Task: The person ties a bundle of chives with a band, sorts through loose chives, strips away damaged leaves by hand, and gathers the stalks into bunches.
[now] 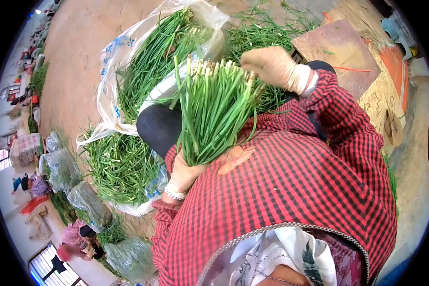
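My left hand (183, 174), in a thin pale glove, is closed round the leafy lower end of a bunch of garlic chives (214, 109). The bunch fans out upward over my lap, its whitish cut ends at the top. Also gloved, my right hand (274, 69) is at the top right corner of the bunch, fingers curled in a pinch against the outermost stalk ends. Its fingertips are partly hidden. Just beyond the bunch, a clear plastic bag (110, 71) with blue print holds more chives (152, 57).
Loose green leaves (121, 167) fill an opening of plastic at my left. More chives (257, 35) lie ahead on the floor. A brownish board (341, 52) lies at right. Along the far left, full plastic bags (62, 164) stand near another person (74, 238).
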